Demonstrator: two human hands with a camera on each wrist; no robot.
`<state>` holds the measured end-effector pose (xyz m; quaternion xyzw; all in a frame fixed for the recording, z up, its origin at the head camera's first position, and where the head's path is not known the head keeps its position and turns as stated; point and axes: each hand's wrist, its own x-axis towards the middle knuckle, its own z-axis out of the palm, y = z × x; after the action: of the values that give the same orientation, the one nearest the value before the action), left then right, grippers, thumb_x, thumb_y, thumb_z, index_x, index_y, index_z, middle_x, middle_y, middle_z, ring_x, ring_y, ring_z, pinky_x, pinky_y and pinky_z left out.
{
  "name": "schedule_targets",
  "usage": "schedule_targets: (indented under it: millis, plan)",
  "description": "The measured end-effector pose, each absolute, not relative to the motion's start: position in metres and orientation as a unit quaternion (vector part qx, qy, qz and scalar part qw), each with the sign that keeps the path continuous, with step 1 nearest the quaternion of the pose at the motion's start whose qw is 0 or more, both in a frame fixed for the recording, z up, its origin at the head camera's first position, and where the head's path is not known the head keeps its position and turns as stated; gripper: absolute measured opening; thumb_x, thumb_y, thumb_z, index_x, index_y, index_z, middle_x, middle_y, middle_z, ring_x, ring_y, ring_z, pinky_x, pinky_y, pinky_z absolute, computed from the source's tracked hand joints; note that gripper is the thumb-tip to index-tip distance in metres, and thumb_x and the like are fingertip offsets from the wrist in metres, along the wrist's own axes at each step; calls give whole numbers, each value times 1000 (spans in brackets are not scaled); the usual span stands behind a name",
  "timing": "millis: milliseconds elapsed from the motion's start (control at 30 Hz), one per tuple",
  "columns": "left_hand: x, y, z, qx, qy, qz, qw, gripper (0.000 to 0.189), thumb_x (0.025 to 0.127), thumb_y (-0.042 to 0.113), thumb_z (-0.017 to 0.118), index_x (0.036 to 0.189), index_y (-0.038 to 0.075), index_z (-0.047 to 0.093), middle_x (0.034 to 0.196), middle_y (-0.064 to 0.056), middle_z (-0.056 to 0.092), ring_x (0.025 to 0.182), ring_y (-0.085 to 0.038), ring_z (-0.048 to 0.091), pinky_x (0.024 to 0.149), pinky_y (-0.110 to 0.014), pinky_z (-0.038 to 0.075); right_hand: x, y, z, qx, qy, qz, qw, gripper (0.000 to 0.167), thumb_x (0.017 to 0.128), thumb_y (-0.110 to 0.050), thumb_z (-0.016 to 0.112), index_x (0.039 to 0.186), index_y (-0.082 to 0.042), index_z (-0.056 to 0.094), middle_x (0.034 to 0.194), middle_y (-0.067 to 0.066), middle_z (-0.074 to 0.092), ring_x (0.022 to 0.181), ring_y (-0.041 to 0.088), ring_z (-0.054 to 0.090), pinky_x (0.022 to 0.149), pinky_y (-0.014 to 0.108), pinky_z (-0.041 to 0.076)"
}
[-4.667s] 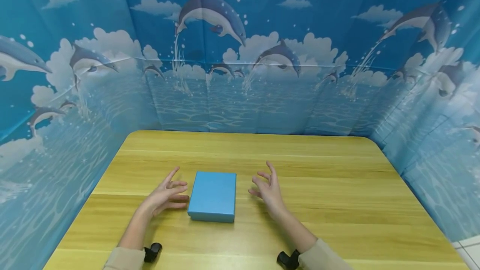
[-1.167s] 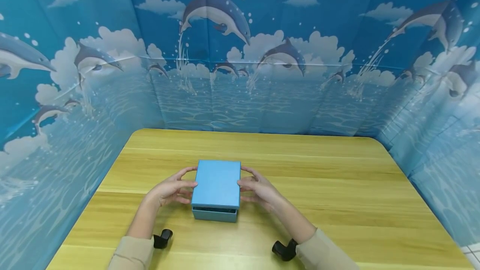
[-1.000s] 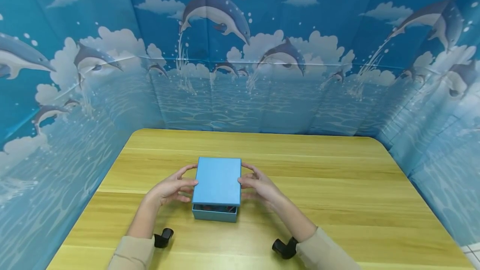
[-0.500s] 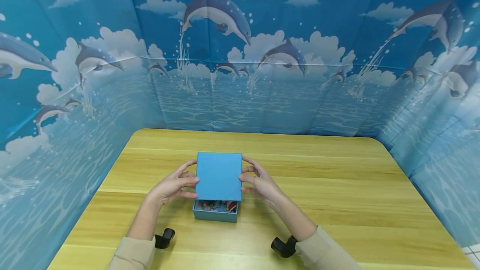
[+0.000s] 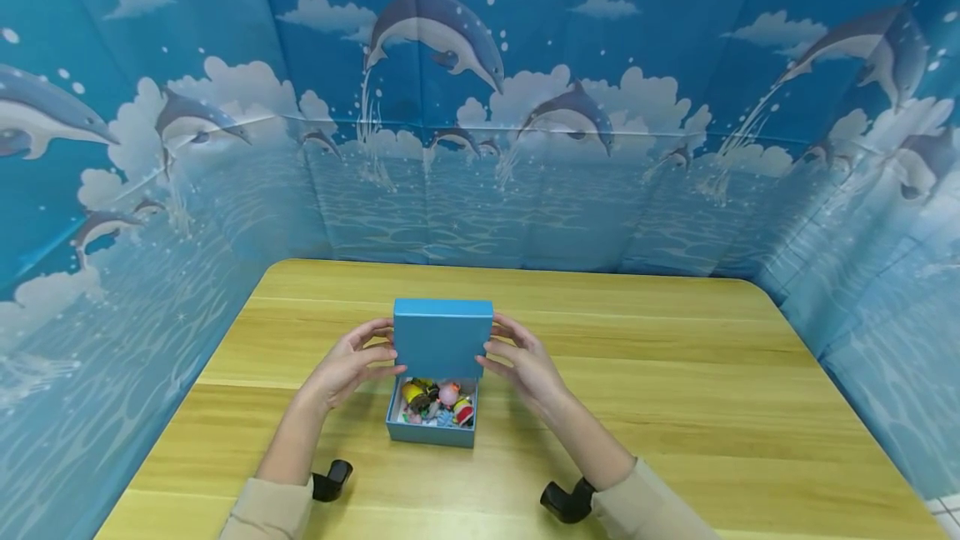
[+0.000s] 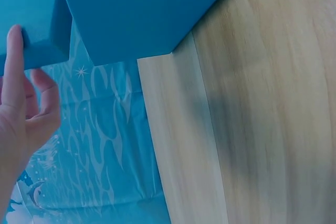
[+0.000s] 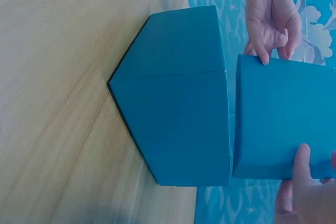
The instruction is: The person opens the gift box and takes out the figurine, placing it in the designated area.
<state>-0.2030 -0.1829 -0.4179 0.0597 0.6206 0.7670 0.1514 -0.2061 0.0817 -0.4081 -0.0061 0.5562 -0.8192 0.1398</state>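
Observation:
Both of my hands hold the blue box lid [image 5: 442, 342] by its opposite side edges, tilted up steeply above the rear of a blue box [image 5: 431, 435]. My left hand [image 5: 348, 367] grips its left edge, and my right hand [image 5: 528, 365] grips the right one. Inside the box lie several small toy figures: a yellow one [image 5: 415, 396], a round pink one [image 5: 448, 393] and a red-and-white one [image 5: 463, 412]. In the right wrist view the lid [image 7: 286, 116] is lifted apart from the box [image 7: 173, 114]. The left wrist view shows my left fingers at the lid [image 6: 31, 11].
The box stands on a yellow wood-grain table [image 5: 675, 407]. A blue dolphin-print curtain [image 5: 480, 198] surrounds the table's back and sides. Black wrist cameras [image 5: 567, 502] hang under both forearms.
From lying flat on the box, the lid was taken by both hands, raised and slid back. Its far edge has since tipped up, and the toy figures inside have come into view.

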Motion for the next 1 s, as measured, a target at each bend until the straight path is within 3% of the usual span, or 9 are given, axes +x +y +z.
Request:
schedule_targets:
  millis: [167, 333, 533, 733, 867, 1000]
  plan:
    - [-202, -180, -417, 53, 609, 783, 118, 19, 90, 0, 48, 104, 8, 59, 108, -9, 45, 101, -19, 48, 89, -47, 47, -206, 80, -409, -4, 531, -838, 122, 40, 91, 2, 44, 131, 4, 43, 126, 13, 44, 107, 20, 51, 92, 35, 46]
    - [-202, -177, -418, 39, 616, 782, 84, 11, 92, 12, 52, 90, 12, 63, 104, -4, 51, 103, -16, 50, 90, -47, 46, -204, 79, -412, -7, 519, -848, 107, 37, 95, -16, 49, 123, 8, 49, 128, 14, 46, 111, 20, 52, 93, 35, 46]
    - [-201, -175, -422, 26, 627, 776, 61, 11, 89, 16, 60, 95, 6, 59, 101, -5, 53, 95, -15, 55, 88, -40, 48, -203, 78, -416, 3, 530, -842, 102, 37, 90, -23, 58, 114, 5, 57, 124, 15, 49, 101, 17, 55, 89, 32, 48]
    - [-200, -174, -424, 20, 632, 773, 41, 25, 88, 16, 61, 104, -3, 57, 110, -7, 49, 98, -17, 54, 87, -32, 49, -203, 77, -417, 9, 543, -833, 104, 31, 88, -14, 59, 110, 9, 56, 119, 16, 51, 101, 19, 54, 84, 29, 50]
    - [-200, -173, -426, 18, 634, 772, 32, 36, 88, 13, 60, 115, -11, 50, 121, -9, 43, 101, -16, 53, 87, -26, 48, -204, 77, -418, 1, 561, -820, 113, 32, 86, -6, 60, 113, 8, 54, 118, 13, 49, 104, 20, 51, 87, 32, 48]
    - [-200, -173, -427, 16, 637, 770, 33, 42, 88, 8, 59, 122, -11, 43, 126, -16, 41, 100, -13, 54, 85, -24, 48, -203, 77, -418, -10, 578, -806, 125, 42, 84, -5, 61, 123, 5, 49, 125, 13, 45, 109, 21, 49, 93, 35, 45]
